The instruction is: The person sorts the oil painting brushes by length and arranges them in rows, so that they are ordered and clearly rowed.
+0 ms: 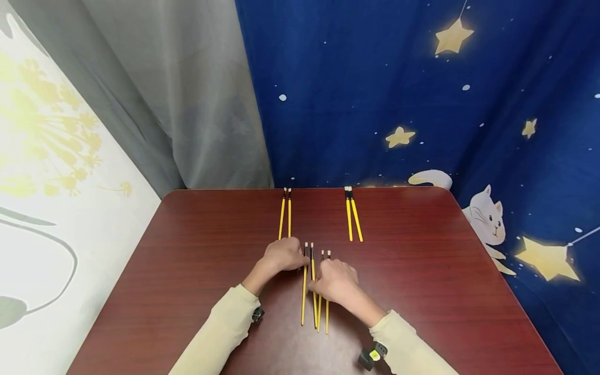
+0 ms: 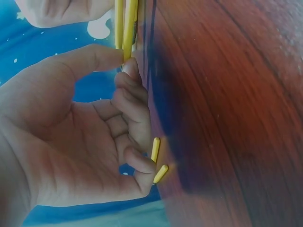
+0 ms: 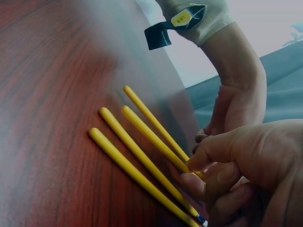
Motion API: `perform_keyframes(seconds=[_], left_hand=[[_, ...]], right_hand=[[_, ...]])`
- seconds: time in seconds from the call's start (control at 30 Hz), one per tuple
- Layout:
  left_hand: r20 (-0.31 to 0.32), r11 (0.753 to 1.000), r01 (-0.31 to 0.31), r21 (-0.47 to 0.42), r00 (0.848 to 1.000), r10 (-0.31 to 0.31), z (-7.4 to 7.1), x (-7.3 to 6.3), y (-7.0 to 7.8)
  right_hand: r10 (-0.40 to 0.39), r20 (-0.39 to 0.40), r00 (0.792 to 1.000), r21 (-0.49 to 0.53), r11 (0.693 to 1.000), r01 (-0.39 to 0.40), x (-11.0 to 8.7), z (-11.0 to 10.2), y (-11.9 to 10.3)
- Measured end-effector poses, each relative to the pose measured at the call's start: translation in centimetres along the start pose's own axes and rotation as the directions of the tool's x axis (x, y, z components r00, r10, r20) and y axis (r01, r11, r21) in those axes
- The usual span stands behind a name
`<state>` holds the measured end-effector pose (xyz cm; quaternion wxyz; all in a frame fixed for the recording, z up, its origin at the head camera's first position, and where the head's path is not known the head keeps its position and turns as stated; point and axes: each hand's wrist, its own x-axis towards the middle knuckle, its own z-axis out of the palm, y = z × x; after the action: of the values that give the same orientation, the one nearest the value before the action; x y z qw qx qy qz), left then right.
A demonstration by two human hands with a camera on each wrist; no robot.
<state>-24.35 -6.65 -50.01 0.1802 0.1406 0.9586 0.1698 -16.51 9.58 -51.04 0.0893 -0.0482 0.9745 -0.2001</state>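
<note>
Several thin paintbrushes with yellow handles, black collars and pale tips lie side by side mid-table, tips away from me. My left hand point(image 1: 283, 254) comes from the left, thumb and forefinger pinching the leftmost paintbrush point(image 1: 303, 299) below its tip. From the right, my right hand point(image 1: 336, 278) pinches the second paintbrush point(image 3: 154, 137) between thumb and forefinger; its tip lies farther up the table. Two more paintbrushes, a third point(image 1: 320, 317) and a fourth point(image 1: 327, 320), pass under the right hand, which hides their middles. The left wrist view shows the left hand's point(image 2: 90, 127) other fingers curled loosely.
Two paintbrushes point(image 1: 289, 213) lie at the table's far edge just beyond the left hand. Another pair point(image 1: 353, 216) lies farther right, tips together and handles spread. The dark red wooden table point(image 1: 197, 271) meets a grey curtain point(image 1: 215, 104) and a blue starry curtain point(image 1: 351, 78) behind.
</note>
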Motion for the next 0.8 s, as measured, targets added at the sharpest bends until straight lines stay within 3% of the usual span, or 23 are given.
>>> perform_keyframes(seconds=[0.4, 0.6, 0.8], left_hand=[[-0.009, 0.999, 0.003, 0.051, 1.000, -0.002, 0.9, 0.1, 0.4], [-0.026, 0.996, -0.029, 0.084, 0.999, 0.031, 2.8, 2.0, -1.2], [-0.006, 0.995, 0.010, 0.100, 1.000, -0.009, 2.9, 2.4, -0.9]], right_hand=[[0.009, 0.000, 1.000, -0.044, 0.999, -0.009, 0.0, 0.9, 0.0], [0.019, -0.001, 1.000, -0.058, 0.998, -0.019, -0.1, 1.0, -0.2], [-0.001, -0.025, 1.000, -0.113, 0.994, -0.002, -0.2, 1.2, -0.4]])
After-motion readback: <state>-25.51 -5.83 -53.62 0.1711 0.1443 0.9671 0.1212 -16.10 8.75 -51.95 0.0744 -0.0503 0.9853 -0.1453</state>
